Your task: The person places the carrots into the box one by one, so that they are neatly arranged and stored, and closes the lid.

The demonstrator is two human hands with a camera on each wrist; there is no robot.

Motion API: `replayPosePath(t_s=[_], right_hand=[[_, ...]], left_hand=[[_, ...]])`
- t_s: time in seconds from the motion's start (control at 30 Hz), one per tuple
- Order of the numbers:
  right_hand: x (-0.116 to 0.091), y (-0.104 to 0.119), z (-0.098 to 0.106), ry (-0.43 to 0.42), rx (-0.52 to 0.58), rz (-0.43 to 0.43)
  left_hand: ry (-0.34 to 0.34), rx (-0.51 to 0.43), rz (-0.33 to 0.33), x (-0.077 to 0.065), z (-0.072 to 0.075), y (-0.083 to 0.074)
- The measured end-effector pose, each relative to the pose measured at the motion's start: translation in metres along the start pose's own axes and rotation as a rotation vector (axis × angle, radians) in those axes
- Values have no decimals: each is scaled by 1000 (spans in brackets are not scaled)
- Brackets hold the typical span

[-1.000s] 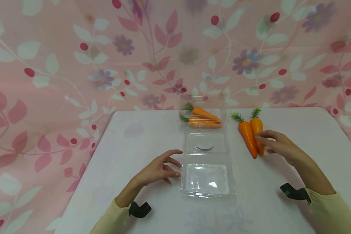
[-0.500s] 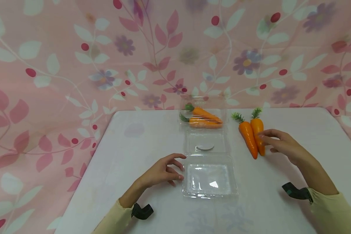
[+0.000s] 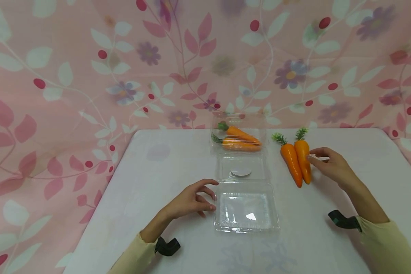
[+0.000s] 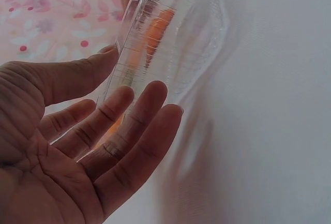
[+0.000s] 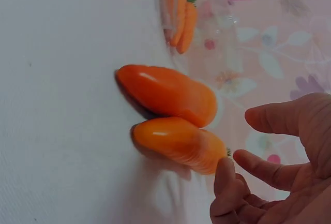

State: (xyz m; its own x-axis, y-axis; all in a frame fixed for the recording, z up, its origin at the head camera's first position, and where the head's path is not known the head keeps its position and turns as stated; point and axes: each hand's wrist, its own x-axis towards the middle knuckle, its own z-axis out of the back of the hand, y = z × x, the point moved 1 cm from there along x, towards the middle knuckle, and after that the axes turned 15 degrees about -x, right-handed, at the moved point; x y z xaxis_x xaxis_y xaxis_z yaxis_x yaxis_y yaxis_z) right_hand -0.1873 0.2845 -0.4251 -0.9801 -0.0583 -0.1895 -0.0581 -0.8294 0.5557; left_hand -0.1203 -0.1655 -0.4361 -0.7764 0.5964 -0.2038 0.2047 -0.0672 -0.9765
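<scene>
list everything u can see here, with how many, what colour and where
table: 1, white, under everything
backdrop: 1, pink floral, behind the table
far box: 1, clear, at the table's back edge
panel: 1, clear, between far box and near tray; joins unclear
near tray: 1, clear, nearest the person
crescent patch: 1, pale grey, at the panel; label or glare unclear
boxed carrots: 2 visible, orange with green tops, in the far box
loose carrots: 2, orange with green tops, right of the boxes
wrist mounts: 2, black, at the cuffs
sleeves: 2, pale yellow-green, lower corners
left hand: 1, bare, at the near tray's left edge
right hand: 1, bare, beside the loose carrots
</scene>
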Motion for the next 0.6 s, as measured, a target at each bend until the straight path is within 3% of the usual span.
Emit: replayPosePath(t_s=[0.2, 0.6], right_hand=[[9, -3, -9, -87, -31, -27], [20, -7, -17, -81, -80, -121]], left_hand=[[-8, 36, 2, 0, 0, -1], [8, 50, -12, 1, 0, -4]])
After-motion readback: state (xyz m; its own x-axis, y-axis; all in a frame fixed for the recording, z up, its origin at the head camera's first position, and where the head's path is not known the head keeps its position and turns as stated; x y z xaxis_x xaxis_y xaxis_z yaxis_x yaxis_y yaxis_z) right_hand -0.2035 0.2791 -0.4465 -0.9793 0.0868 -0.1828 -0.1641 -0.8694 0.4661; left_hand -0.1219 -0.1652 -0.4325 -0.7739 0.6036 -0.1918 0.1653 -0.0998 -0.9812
